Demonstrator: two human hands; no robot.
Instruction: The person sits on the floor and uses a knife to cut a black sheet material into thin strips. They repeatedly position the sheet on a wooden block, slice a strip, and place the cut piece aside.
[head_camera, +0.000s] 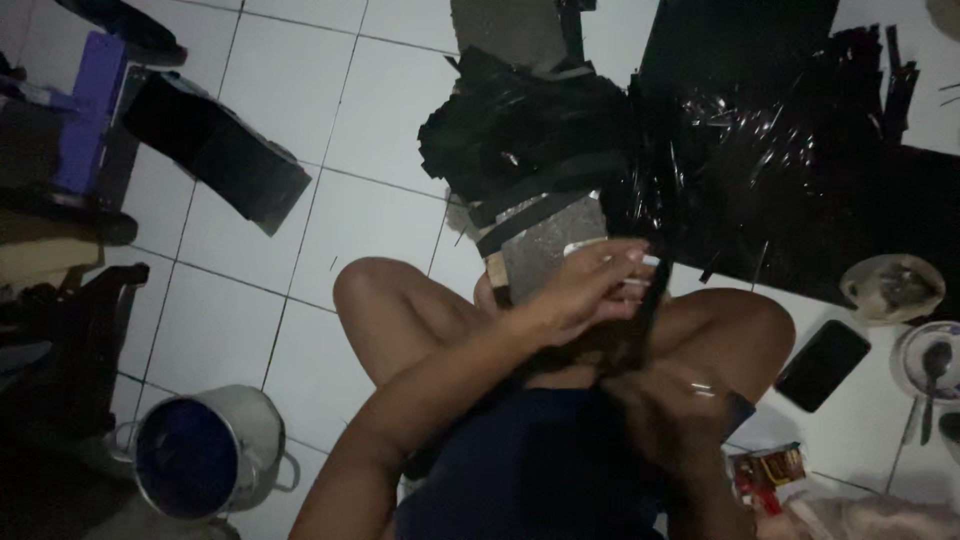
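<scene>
I sit cross-legged on a white tiled floor (350, 130). My left hand (590, 290) reaches across my knees, fingers curled around a thin black strip (648, 315) that hangs down toward my lap. My right hand (675, 405) is lower, dark and blurred, and seems to grip the same strip's lower end. Just beyond my left hand stands a grey speckled block (550, 245) with black bands lying across its top. Behind the block is a heap of cut black material (530, 130), and a glossy black sheet (800, 170) spreads to the right of the heap.
A metal pot (205, 455) with a blue inside stands at lower left. A black phone (822, 365), a bowl (893, 288), a plate with a spoon (935, 365) and a snack packet (768, 468) lie at right. Black material (220, 150) and a purple stool (90, 110) are at upper left.
</scene>
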